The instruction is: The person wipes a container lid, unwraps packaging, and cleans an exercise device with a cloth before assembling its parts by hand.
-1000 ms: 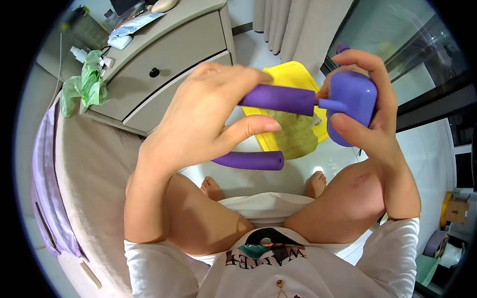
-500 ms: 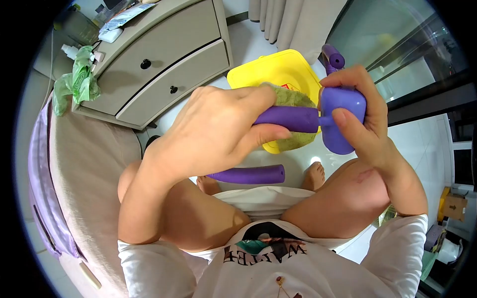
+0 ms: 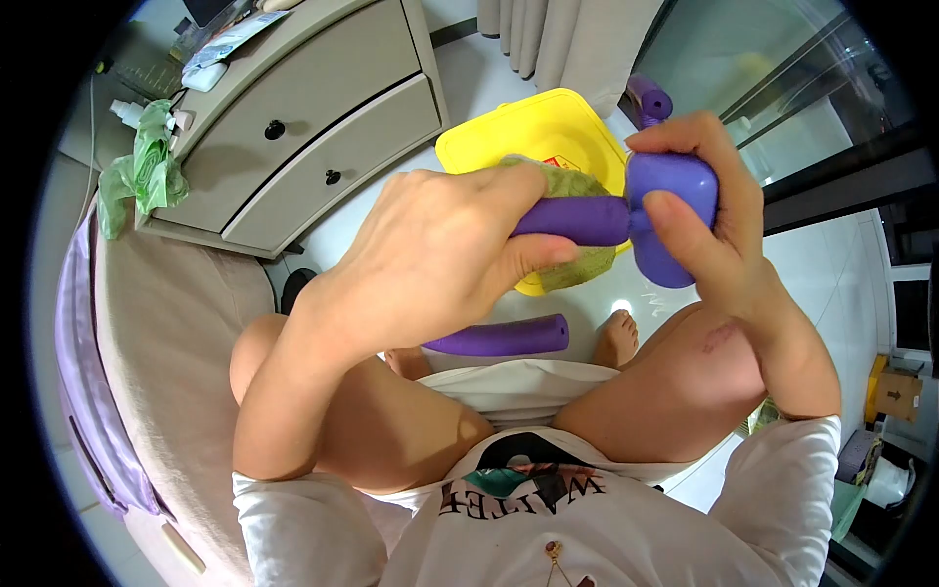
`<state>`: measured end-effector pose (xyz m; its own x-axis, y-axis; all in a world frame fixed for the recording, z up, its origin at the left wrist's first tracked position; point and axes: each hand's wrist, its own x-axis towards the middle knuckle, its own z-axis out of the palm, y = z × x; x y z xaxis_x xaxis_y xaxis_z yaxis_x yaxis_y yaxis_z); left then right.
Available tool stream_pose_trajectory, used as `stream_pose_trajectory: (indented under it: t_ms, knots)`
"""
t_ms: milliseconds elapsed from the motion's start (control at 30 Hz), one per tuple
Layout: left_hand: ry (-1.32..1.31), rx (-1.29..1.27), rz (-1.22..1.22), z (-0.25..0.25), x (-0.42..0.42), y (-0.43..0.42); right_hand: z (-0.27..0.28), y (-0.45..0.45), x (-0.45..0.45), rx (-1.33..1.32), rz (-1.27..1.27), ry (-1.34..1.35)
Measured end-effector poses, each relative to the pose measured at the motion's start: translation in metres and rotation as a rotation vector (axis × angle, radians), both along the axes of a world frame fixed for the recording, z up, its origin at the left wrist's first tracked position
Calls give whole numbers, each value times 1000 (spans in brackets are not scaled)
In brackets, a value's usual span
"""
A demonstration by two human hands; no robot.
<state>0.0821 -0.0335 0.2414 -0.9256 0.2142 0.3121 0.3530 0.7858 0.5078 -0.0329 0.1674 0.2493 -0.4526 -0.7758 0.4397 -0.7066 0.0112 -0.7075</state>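
Observation:
My left hand (image 3: 445, 254) is wrapped around a dark purple foam-covered tube (image 3: 587, 221). Its end meets a rounded lavender plastic piece (image 3: 675, 210), which my right hand (image 3: 729, 196) grips between thumb and fingers. Both parts are held in line above my lap. Behind the tube shows an olive-green cloth (image 3: 575, 264); whether my left hand touches it I cannot tell. Lower down, a second purple tube (image 3: 509, 336) lies between my legs, its left end hidden by my left arm. Another purple piece (image 3: 649, 98) sticks out beyond my right hand.
A yellow plastic box or lid (image 3: 499, 127) is on the floor ahead. At the left stands a beige drawer cabinet (image 3: 323, 127) with a green plastic bag (image 3: 152, 166) at its corner. A glass door (image 3: 782, 88) is at the right, a beige padded seat (image 3: 176, 342) at the left.
The thin gap between the tube and the lavender piece has narrowed as the tube end came closer to it. Both hands keep their grip.

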Motion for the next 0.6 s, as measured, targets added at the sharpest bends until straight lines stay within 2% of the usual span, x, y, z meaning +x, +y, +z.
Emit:
stream_pose_trajectory:
  t_ms: [67,133,267,400,467,500,567,600]
  knots:
    - [23,1,-3,2,-1,-2,7,0,1,42,-65,-13]
    - [35,161,-14,6,0,-3,11,0,3,32,-72,-48]
    - [212,138,-51,3,-4,1,13,-2,6,49,-92,-202]
    - [128,71,-28,0,1,1,10,-4,5,61,-85,-241]
    - [136,75,-40,-2,1,0,6,-3,1,-3,-1,-71]
    - [63,136,-81,-1,0,0,6,-3,0,-2,0,-72]
    - [-13,199,-121,2,1,0,4,-2,-2,-21,49,101]
    - [-150,284,-161,5,2,0,3,-2,-3,-20,49,98]
